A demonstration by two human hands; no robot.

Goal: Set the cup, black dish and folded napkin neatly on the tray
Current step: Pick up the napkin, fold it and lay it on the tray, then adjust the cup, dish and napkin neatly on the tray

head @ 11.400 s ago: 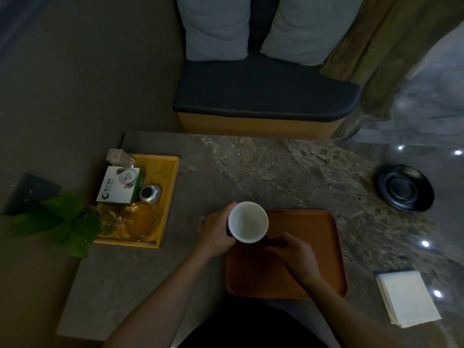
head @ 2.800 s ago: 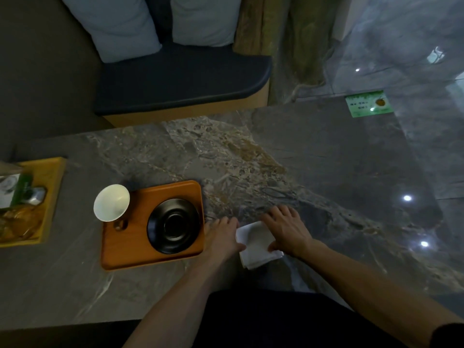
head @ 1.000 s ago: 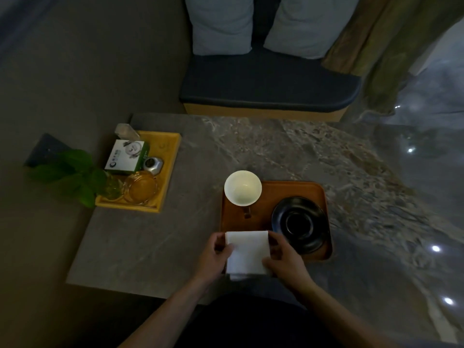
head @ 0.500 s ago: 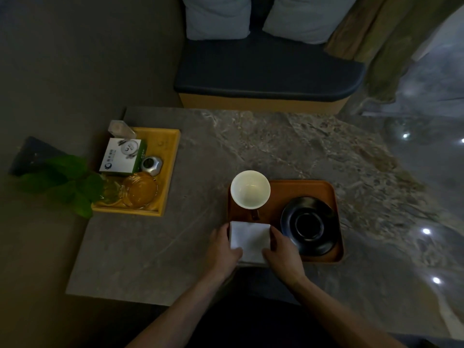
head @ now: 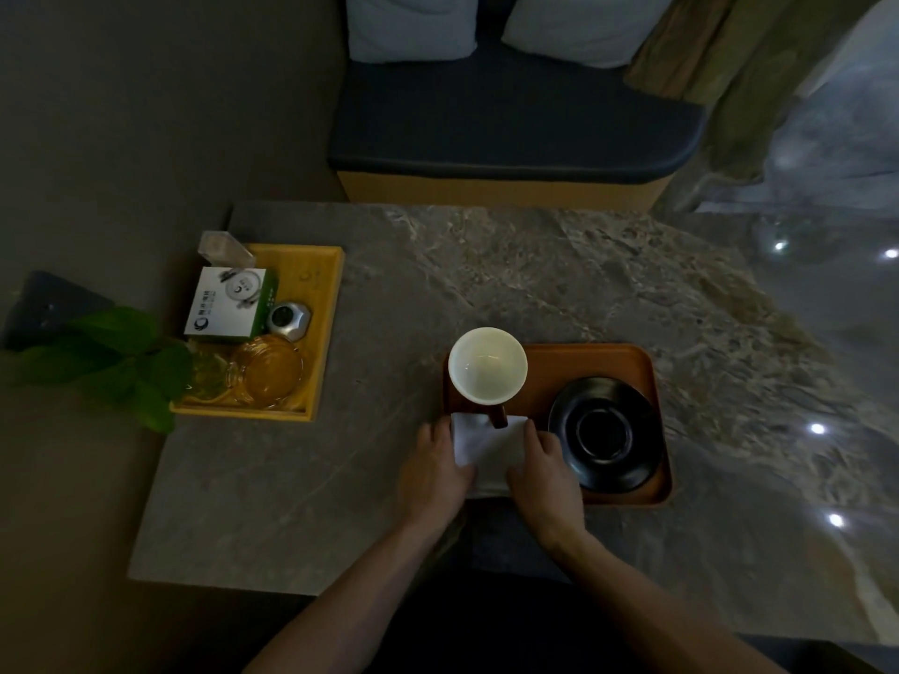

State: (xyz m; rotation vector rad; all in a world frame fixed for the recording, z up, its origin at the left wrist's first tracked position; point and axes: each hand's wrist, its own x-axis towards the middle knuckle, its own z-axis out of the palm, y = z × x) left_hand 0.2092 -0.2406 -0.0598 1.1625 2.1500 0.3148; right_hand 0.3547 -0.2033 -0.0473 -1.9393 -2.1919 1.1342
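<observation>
The orange-brown tray point(head: 588, 364) lies on the marble table. A white cup point(head: 487, 371) with a dark handle stands in its far left corner. The black dish point(head: 605, 434) fills the tray's right half. The folded white napkin point(head: 489, 445) lies flat in the near left corner, just below the cup's handle. My left hand point(head: 433, 471) holds the napkin's left edge and my right hand point(head: 542, 471) holds its right edge; both hands cover the near part of the napkin.
A yellow tray point(head: 321, 328) at the table's left holds a white and green box point(head: 228, 304), a small metal tin point(head: 288, 321) and a glass ashtray point(head: 267, 372). Green leaves point(head: 112, 357) hang at its left. A cushioned bench point(head: 511, 128) stands beyond the table.
The napkin has slid further onto the tray's near left corner with both hands on its edges. Earlier it lay on the table to the right, and the dish came onto the tray.
</observation>
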